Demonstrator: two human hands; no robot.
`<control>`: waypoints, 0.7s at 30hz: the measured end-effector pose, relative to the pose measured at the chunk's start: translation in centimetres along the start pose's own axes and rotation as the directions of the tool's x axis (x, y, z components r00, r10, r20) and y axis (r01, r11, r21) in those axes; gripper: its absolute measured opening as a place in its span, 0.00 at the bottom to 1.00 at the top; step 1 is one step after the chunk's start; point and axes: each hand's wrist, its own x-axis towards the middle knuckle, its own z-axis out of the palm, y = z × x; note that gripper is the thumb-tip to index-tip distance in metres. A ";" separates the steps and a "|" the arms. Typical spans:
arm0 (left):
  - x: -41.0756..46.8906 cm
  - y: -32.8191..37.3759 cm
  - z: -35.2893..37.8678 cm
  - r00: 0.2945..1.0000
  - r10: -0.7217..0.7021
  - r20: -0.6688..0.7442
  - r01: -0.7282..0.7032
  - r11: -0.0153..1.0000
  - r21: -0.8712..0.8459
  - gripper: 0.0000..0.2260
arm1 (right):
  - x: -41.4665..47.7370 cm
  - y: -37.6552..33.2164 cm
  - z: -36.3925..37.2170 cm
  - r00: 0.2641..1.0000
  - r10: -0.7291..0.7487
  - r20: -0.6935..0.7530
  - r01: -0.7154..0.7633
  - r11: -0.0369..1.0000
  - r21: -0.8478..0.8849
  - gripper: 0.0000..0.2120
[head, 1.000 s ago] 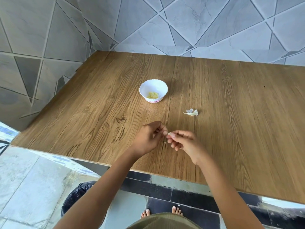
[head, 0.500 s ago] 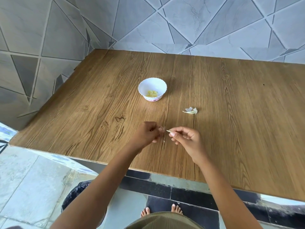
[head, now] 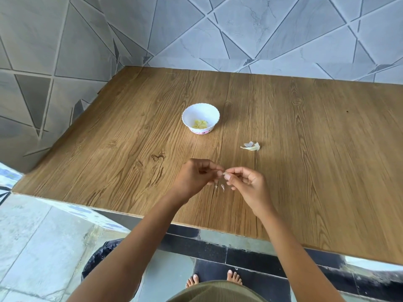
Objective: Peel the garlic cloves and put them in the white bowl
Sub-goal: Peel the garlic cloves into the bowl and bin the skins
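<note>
A small garlic clove is pinched between the fingertips of my left hand and my right hand, just above the wooden table; most of it is hidden by the fingers. Tiny bits of skin lie on the table under the hands. The white bowl stands farther back, a little left of the hands, with several pale yellow peeled cloves inside. A garlic piece with loose skin lies on the table to the right of the bowl.
The table's front edge runs just below my wrists. Tiled walls close the table at the back and left. A dark bag or bin sits on the floor below the edge, near bare feet.
My hands drew slightly apart half a second ago and have come back together on the clove. Small skin bits now lie under them. The view has shifted a little.
</note>
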 end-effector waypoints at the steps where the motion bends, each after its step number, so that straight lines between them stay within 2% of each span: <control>1: 0.0 0.1 0.0 1.000 -0.016 0.020 0.017 0.999 -0.037 0.03 | 0.0 0.0 0.0 1.000 -0.008 -0.004 0.008 1.000 -0.009 0.06; 3: 0.0 0.2 -0.1 0.998 -0.047 0.050 0.051 0.995 -0.083 0.02 | -0.1 0.1 0.0 0.999 -0.041 -0.002 0.040 0.998 -0.041 0.07; 7: 0.1 0.0 -0.1 0.992 -0.090 0.092 0.094 0.995 -0.041 0.05 | -0.1 0.4 -0.3 0.987 -0.141 0.074 0.152 0.974 -0.166 0.04; 10: 0.0 0.0 0.0 0.980 -0.113 0.166 0.127 0.989 -0.077 0.09 | 0.0 0.3 -0.3 0.989 -0.106 0.108 0.119 0.984 -0.130 0.04; 15: 0.2 -0.1 0.1 0.997 -0.062 0.042 0.061 0.998 0.015 0.09 | -0.1 0.3 0.2 0.999 0.003 0.053 -0.003 1.000 0.011 0.04; 17: 0.1 -0.2 0.1 0.999 -0.052 0.017 0.051 0.998 0.047 0.08 | 0.0 0.4 0.2 0.999 -0.017 0.046 0.017 1.000 0.004 0.04; 21: 0.0 -0.1 0.0 0.996 -0.071 0.052 0.070 0.997 0.034 0.10 | 0.1 0.4 0.2 0.994 -0.092 0.064 0.097 0.992 -0.079 0.03</control>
